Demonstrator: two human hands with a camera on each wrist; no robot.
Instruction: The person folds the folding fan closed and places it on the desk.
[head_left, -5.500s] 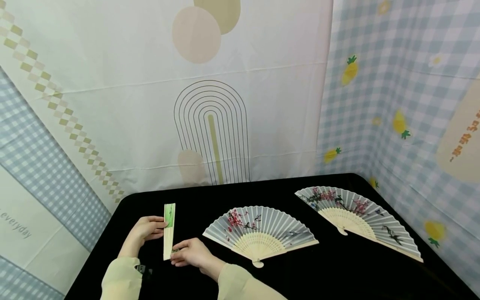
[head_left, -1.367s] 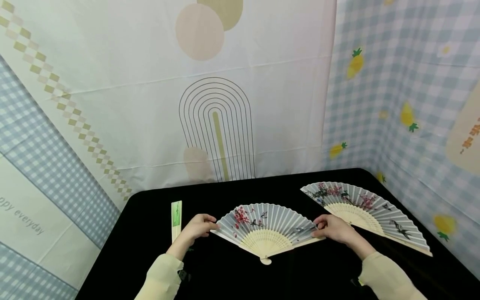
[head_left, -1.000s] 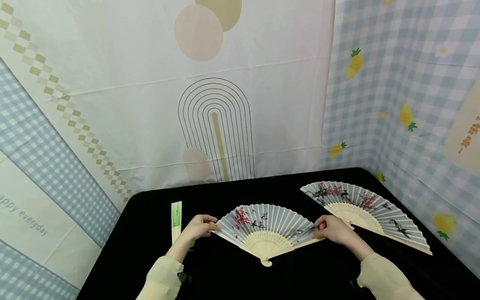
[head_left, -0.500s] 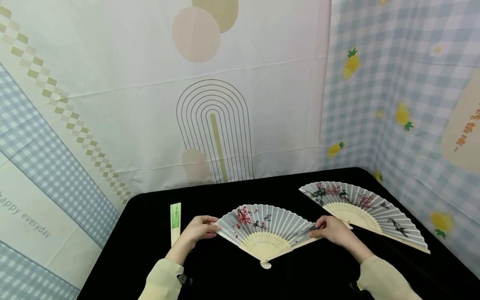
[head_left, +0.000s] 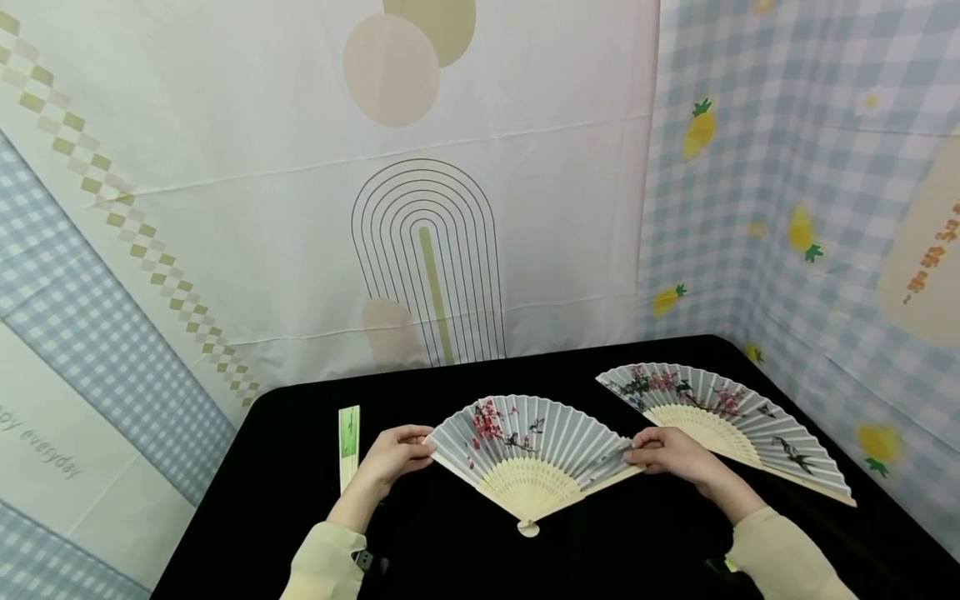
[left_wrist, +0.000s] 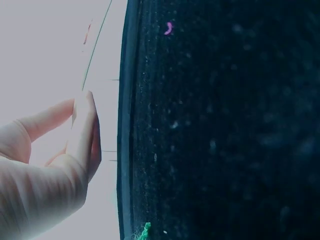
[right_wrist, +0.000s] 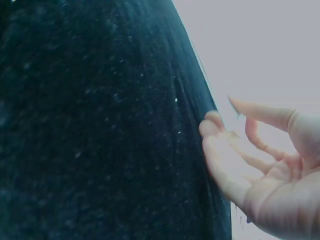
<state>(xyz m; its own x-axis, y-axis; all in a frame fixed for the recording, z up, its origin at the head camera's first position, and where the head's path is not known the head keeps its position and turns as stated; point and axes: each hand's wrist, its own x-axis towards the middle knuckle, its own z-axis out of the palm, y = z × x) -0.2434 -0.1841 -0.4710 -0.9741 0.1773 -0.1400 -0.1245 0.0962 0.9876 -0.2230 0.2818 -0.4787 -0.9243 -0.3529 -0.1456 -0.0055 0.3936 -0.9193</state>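
Observation:
In the head view, a spread folding fan (head_left: 517, 450) with grey-white cloth, red blossoms and pale ribs is in the middle. My left hand (head_left: 397, 458) pinches its left end, and my right hand (head_left: 675, 457) pinches the right end. In the left wrist view, the left thumb and fingers meet at the fan's thin edge (left_wrist: 95, 42). The right wrist view shows the right hand (right_wrist: 265, 165) with thumb and fingers close together at the fan's corner. Left of these stands a closed green fan (head_left: 348, 442), its lower end behind my left forearm.
A second spread fan (head_left: 727, 425) with pink blossoms and a dark bird lies at the right, behind my right hand. All are on a table with a black cloth (head_left: 465, 558). Printed curtains (head_left: 555, 208) hang behind and at both sides.
Earlier both hands were on the closed green fan; they have since gone to the spread middle fan. In the last half second its cloth edge has risen slightly.

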